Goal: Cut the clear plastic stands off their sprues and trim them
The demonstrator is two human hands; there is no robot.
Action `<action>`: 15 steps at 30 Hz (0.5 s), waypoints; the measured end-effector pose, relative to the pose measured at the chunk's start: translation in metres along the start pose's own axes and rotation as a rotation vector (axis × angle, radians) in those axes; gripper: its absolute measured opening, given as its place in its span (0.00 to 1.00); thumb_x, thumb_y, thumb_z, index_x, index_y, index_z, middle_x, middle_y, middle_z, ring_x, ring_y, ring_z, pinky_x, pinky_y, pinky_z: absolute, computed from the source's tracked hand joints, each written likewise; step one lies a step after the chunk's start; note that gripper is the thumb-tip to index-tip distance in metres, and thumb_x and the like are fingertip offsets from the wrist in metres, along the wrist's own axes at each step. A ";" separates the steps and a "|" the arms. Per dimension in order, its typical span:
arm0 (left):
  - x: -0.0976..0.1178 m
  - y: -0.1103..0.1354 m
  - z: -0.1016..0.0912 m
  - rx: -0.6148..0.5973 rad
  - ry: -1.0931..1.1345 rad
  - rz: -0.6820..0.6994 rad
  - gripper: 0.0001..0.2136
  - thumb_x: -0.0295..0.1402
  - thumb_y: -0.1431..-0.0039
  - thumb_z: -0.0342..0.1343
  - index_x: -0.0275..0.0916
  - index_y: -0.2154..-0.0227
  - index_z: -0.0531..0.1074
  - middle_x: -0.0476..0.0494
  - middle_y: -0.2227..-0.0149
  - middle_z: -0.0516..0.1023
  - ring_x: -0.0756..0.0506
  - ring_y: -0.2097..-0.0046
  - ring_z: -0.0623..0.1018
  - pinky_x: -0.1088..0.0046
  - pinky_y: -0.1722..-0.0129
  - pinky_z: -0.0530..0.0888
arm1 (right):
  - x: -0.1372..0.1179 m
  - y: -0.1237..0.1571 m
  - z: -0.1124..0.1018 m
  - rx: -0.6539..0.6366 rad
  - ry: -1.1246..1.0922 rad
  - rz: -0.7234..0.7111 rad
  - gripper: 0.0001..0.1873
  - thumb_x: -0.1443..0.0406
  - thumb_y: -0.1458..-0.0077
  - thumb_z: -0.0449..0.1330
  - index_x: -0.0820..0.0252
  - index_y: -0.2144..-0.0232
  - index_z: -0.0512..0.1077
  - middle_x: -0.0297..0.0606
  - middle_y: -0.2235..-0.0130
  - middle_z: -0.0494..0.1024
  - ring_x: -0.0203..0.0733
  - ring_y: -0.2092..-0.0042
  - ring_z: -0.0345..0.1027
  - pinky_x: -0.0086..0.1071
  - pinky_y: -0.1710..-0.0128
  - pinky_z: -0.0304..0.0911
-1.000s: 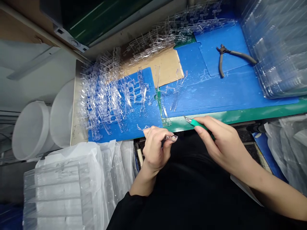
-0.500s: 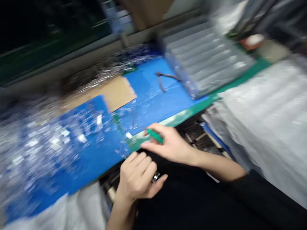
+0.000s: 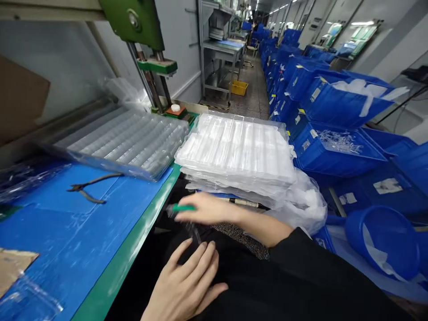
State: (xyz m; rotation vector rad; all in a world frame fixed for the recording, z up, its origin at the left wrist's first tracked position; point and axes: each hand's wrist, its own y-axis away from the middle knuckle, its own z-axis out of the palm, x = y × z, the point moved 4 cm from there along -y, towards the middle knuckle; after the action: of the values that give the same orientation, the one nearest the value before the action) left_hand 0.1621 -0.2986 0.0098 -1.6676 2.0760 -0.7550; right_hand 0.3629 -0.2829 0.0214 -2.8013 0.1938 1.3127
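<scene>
Knife (image 3: 184,208), green-handled, sits pinched in your right hand (image 3: 205,209), one o'clock from your left (image 3: 186,283); blurred clear piece (image 3: 193,231) at the left's twelve, its grip unclear.

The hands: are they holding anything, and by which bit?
The right hand holds a tool by its green handle. I can't tell whether the left hand grips the clear plastic piece.

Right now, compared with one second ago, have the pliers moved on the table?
No. Judged against the stack of clear trays, the pliers lie in the same place, open, one handle reaching its edge; the camera has turned.
</scene>
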 end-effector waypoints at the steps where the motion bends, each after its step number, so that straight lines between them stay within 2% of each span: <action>1: -0.002 0.000 -0.002 0.045 -0.008 -0.024 0.16 0.43 0.23 0.53 0.38 0.52 0.81 0.37 0.50 0.87 0.37 0.50 0.83 0.51 0.40 0.71 | 0.015 0.014 -0.037 0.141 0.052 0.073 0.12 0.54 0.29 0.65 0.56 0.56 0.82 0.31 0.63 0.83 0.35 0.66 0.72 0.28 0.64 0.63; 3: -0.009 0.004 -0.006 0.098 -0.037 -0.070 0.14 0.43 0.25 0.58 0.39 0.49 0.80 0.35 0.48 0.87 0.37 0.48 0.84 0.51 0.39 0.70 | 0.048 0.049 -0.115 0.447 0.164 0.244 0.15 0.59 0.22 0.54 0.60 0.51 0.79 0.39 0.62 0.82 0.39 0.68 0.68 0.32 0.66 0.60; 4: -0.014 0.007 -0.008 0.105 -0.065 -0.081 0.13 0.41 0.27 0.61 0.39 0.48 0.80 0.34 0.49 0.87 0.37 0.49 0.84 0.51 0.40 0.71 | 0.064 0.067 -0.151 0.598 0.229 0.322 0.15 0.62 0.22 0.52 0.61 0.50 0.77 0.42 0.61 0.81 0.41 0.68 0.67 0.34 0.66 0.59; 6: -0.023 0.017 -0.011 0.111 -0.146 -0.087 0.12 0.36 0.31 0.67 0.39 0.48 0.79 0.35 0.50 0.88 0.37 0.51 0.85 0.52 0.42 0.73 | 0.091 0.098 -0.210 0.844 0.360 0.440 0.10 0.66 0.26 0.55 0.63 0.55 0.76 0.47 0.60 0.80 0.45 0.63 0.67 0.37 0.62 0.55; 7: -0.028 0.022 -0.012 0.110 -0.191 -0.094 0.13 0.34 0.33 0.69 0.39 0.48 0.79 0.35 0.50 0.88 0.37 0.52 0.85 0.53 0.44 0.73 | 0.102 0.109 -0.231 0.921 0.414 0.478 0.08 0.67 0.28 0.57 0.63 0.59 0.75 0.49 0.61 0.79 0.46 0.62 0.66 0.38 0.61 0.54; 10: -0.041 0.042 -0.017 0.116 -0.298 -0.153 0.18 0.33 0.38 0.73 0.40 0.46 0.79 0.35 0.51 0.88 0.36 0.54 0.85 0.53 0.49 0.75 | 0.127 0.130 -0.264 1.011 0.520 0.546 0.10 0.66 0.33 0.62 0.59 0.69 0.71 0.47 0.65 0.78 0.46 0.63 0.66 0.39 0.61 0.51; 13: -0.052 0.068 -0.023 0.140 -0.352 -0.241 0.25 0.33 0.42 0.75 0.39 0.43 0.77 0.33 0.50 0.88 0.34 0.55 0.85 0.53 0.51 0.76 | 0.136 0.146 -0.279 1.028 0.587 0.575 0.17 0.63 0.32 0.63 0.57 0.74 0.67 0.42 0.71 0.75 0.40 0.69 0.61 0.41 0.64 0.50; 15: -0.061 0.088 -0.025 0.130 -0.385 -0.324 0.29 0.33 0.44 0.76 0.40 0.41 0.76 0.32 0.50 0.88 0.34 0.56 0.86 0.53 0.51 0.76 | 0.134 0.148 -0.282 1.000 0.613 0.556 0.23 0.59 0.31 0.63 0.54 0.78 0.64 0.36 0.78 0.68 0.35 0.74 0.54 0.41 0.67 0.50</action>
State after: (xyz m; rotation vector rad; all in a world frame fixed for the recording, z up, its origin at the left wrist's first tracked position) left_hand 0.0928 -0.2212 -0.0272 -1.9216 1.4887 -0.5887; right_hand 0.6438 -0.4678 0.1011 -2.1517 1.2856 0.1477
